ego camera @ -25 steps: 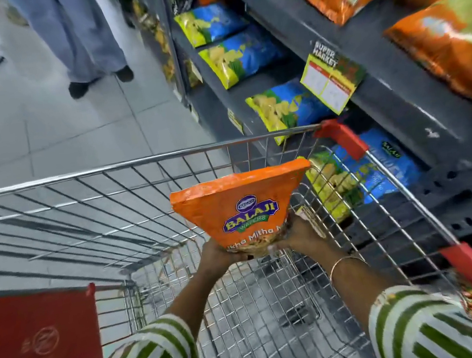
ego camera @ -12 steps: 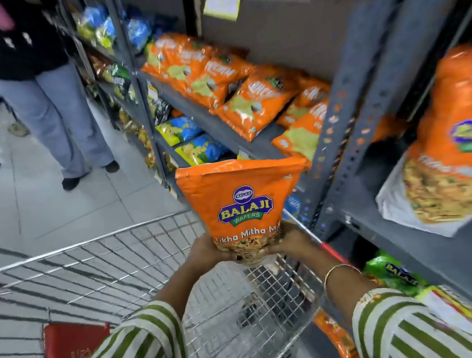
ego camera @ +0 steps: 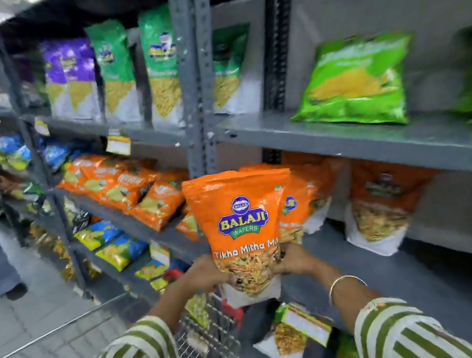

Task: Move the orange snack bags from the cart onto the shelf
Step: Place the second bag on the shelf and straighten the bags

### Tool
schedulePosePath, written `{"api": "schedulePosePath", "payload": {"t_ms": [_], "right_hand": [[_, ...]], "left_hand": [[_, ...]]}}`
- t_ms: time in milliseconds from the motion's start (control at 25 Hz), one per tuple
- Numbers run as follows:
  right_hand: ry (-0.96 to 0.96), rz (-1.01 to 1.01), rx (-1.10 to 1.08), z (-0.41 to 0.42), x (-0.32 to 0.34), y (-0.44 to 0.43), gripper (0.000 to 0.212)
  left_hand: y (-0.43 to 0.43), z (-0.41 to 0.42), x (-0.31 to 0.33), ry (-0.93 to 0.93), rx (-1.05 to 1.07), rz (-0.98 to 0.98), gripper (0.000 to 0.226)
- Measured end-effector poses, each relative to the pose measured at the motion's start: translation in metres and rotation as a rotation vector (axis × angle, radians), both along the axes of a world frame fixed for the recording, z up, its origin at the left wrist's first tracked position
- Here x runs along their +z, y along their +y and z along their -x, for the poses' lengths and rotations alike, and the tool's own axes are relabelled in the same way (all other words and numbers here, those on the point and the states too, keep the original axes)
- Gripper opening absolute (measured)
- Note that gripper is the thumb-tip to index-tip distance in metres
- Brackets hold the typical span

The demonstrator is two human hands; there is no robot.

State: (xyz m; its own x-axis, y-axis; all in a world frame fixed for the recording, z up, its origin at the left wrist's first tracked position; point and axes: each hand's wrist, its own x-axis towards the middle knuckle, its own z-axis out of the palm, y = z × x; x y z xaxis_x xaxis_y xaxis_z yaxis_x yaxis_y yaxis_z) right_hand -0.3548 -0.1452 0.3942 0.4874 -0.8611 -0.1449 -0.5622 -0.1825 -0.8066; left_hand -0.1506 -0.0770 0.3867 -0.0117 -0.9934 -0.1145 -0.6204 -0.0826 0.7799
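Orange snack bag upright between both hands.

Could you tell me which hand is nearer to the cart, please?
Left. The left hand grips the orange snack bag on the side above the cart; the right hand grips its other side, over the shelf.
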Motion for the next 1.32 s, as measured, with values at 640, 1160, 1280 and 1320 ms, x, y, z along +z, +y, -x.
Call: {"api": "schedulePosePath", "payload": {"t_ms": [640, 1160, 1280, 1320], "right_hand": [[-0.139, -0.026, -0.385, 0.193, -0.022, -0.052, 0.059], [-0.288, -0.124, -0.459, 0.209, -0.054, -0.058, 0.093], [-0.432, -0.103, -0.581, 0.21, -0.044, -0.063, 0.104], [-0.496, -0.095, -0.597, 0.211, -0.037, -0.067, 0.099]], "left_hand": [[-0.152, 0.19, -0.028, 0.159, -0.219, -0.256, 0.061], [-0.154, 0.2, -0.039, 0.417, -0.254, -0.26, 0.078], [-0.154, 0.197, -0.026, 0.646, -0.151, -0.207, 0.079], [-0.155, 0.198, -0.018, 0.744, -0.133, -0.181, 0.072]]}}
